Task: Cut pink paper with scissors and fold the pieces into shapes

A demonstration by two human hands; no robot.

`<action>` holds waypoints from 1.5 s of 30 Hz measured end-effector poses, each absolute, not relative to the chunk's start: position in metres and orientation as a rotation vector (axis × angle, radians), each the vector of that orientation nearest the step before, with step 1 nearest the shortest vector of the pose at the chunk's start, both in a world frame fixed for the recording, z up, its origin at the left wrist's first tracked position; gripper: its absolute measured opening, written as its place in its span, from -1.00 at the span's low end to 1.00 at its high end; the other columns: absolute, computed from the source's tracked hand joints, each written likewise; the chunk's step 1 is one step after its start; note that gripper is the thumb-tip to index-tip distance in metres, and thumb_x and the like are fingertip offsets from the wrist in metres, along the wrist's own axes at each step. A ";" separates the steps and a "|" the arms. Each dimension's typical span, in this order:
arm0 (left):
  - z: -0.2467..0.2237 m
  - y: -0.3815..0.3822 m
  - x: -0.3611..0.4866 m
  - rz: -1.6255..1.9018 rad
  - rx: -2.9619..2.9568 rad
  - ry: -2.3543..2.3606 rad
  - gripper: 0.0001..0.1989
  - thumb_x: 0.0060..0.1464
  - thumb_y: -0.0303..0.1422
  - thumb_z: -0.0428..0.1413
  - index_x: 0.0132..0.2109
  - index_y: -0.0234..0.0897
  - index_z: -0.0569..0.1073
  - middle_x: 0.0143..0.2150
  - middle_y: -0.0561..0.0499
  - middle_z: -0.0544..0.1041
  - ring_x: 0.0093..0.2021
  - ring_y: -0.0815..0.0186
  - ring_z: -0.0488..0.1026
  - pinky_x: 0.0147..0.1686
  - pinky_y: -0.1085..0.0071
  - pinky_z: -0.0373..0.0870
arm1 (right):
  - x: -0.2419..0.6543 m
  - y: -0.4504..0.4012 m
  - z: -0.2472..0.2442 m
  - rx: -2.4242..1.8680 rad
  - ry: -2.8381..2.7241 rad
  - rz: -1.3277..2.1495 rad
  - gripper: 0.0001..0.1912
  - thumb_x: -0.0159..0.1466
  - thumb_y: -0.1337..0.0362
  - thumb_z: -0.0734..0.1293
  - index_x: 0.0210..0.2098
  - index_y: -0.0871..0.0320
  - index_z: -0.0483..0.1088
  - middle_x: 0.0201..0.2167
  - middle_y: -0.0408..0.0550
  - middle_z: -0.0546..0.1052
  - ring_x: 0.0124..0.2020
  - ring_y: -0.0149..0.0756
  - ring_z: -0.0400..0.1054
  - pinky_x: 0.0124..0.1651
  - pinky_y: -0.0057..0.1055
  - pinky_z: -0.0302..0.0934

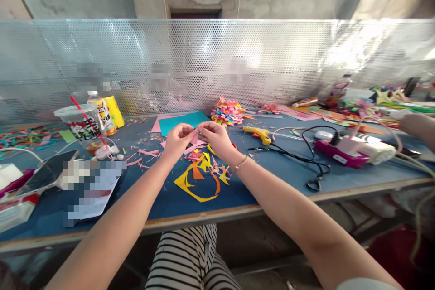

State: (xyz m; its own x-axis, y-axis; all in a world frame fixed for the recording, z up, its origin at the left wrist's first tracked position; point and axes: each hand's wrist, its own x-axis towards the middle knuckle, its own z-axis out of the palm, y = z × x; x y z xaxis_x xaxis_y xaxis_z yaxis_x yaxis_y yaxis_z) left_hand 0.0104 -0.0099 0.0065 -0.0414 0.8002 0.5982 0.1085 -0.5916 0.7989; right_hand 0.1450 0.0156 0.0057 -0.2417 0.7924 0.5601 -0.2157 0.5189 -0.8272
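Note:
My left hand (179, 139) and my right hand (216, 137) meet above the middle of the blue table (234, 190). Their fingertips are pinched together on a small piece of pink paper (196, 138), mostly hidden by the fingers. Below them lie yellow paper scraps (186, 186), with orange and pink bits among them. Just behind the hands is a teal sheet (170, 124) over a pink one. A pile of folded pink, blue and yellow paper pieces (227, 112) stands behind my right hand.
A yellow glue gun (258, 134) and black cables lie to the right, before a magenta power strip (343, 154). At left are a plastic cup (83, 129), a bottle (104, 115) and a phone (97, 192). Another person's hand (416, 124) shows far right. A perforated screen (136, 63) stands behind.

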 end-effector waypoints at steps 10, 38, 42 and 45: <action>0.006 -0.011 0.005 1.758 1.973 1.117 -0.81 -0.11 -0.24 0.07 -0.41 -0.29 0.41 -0.46 0.01 0.44 -0.42 0.37 0.36 -0.35 0.43 0.30 | 0.150 0.017 0.009 -0.502 -1.642 0.931 -0.79 0.04 0.16 0.29 -0.42 0.17 0.30 -0.47 -0.14 0.38 -0.46 -0.47 0.26 -0.40 -0.50 0.17; 0.003 -0.001 -0.004 1.521 1.876 1.213 -0.75 -0.13 -0.19 0.07 -0.43 -0.30 0.45 -0.44 -0.01 0.49 -0.42 0.34 0.37 -0.39 0.44 0.26 | 0.156 0.023 0.006 -0.663 -1.859 0.566 -0.83 0.11 0.26 0.23 -0.39 0.19 0.41 -0.47 -0.10 0.43 -0.49 -0.46 0.27 -0.45 -0.51 0.15; 0.004 0.000 -0.005 1.519 1.852 1.215 -0.74 -0.13 -0.17 0.07 -0.42 -0.30 0.44 -0.46 0.00 0.48 -0.44 0.35 0.36 -0.40 0.44 0.26 | 0.155 0.021 0.008 -0.659 -1.830 0.676 -0.80 0.12 0.27 0.20 -0.33 0.18 0.41 -0.53 -0.12 0.43 -0.55 -0.47 0.28 -0.50 -0.53 0.18; 0.004 0.000 -0.004 1.511 1.858 1.234 -0.76 -0.13 -0.19 0.07 -0.43 -0.30 0.44 -0.46 -0.01 0.48 -0.44 0.35 0.36 -0.40 0.44 0.26 | 0.154 0.017 0.010 -0.694 -1.810 0.674 -0.84 0.10 0.30 0.22 -0.38 0.19 0.41 -0.60 -0.14 0.42 -0.59 -0.46 0.28 -0.53 -0.53 0.18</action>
